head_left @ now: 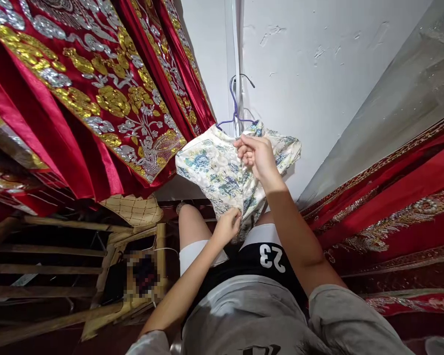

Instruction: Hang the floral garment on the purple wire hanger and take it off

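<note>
A cream blouse with a blue and green floral print [218, 170] hangs on a purple wire hanger [235, 106] in front of me. Its front edges meet along the middle. My right hand [257, 154] is closed near the neckline, fingers curled and pinching the top of the front edge. Lower down, my left hand [228, 226] pinches the front edge near the bottom of the blouse. The fabric between the two hands is drawn fairly straight. Whether any fastener lies under the fingertips is hidden.
Red cloth with gold and silver sequin embroidery [114, 98] hangs at left. More red beaded cloth [399, 217] is at right. The hanger hooks by a white pole [234, 39] along the white wall [299, 59]. A wooden slatted frame [59, 269] stands at lower left.
</note>
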Available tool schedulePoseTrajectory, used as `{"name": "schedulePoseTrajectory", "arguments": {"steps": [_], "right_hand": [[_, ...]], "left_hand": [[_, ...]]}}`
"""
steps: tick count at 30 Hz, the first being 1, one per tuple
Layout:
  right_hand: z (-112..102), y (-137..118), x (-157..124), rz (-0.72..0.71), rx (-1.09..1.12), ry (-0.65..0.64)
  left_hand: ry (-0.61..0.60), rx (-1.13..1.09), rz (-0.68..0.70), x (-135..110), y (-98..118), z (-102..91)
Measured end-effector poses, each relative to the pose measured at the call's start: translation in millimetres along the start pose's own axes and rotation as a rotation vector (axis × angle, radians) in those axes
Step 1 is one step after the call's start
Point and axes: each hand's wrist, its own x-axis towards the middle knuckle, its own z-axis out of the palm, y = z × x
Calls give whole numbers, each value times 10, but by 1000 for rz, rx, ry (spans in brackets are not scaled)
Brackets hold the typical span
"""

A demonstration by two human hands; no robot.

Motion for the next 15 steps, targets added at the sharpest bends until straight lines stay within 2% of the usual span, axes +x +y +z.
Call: {"name": "schedulePoseTrajectory", "arguments": {"steps": [2,5,7,9,12,13,15], "right_hand": [[23,12,-81,-52,-22,-4],[41,25,-161,-102,-67,-20],[49,8,-151,-124,-91,-43],[47,4,-101,-142,-100,-58],[5,123,-19,-134,-78,-50],[-19,206,-10,-113,-74,-42],[-72,419,-44,-38,-81,-20]], "left_hand": [[70,15,91,260,143,-246],[375,27,225,782,457,-724],[482,31,289,1127,671,-1006],[447,91,348,1397,846,-1188],[380,179,402,1607,974,-1296],[403,182,399,1632,968,-1324],[531,113,343,1639,866,-1422]]}}
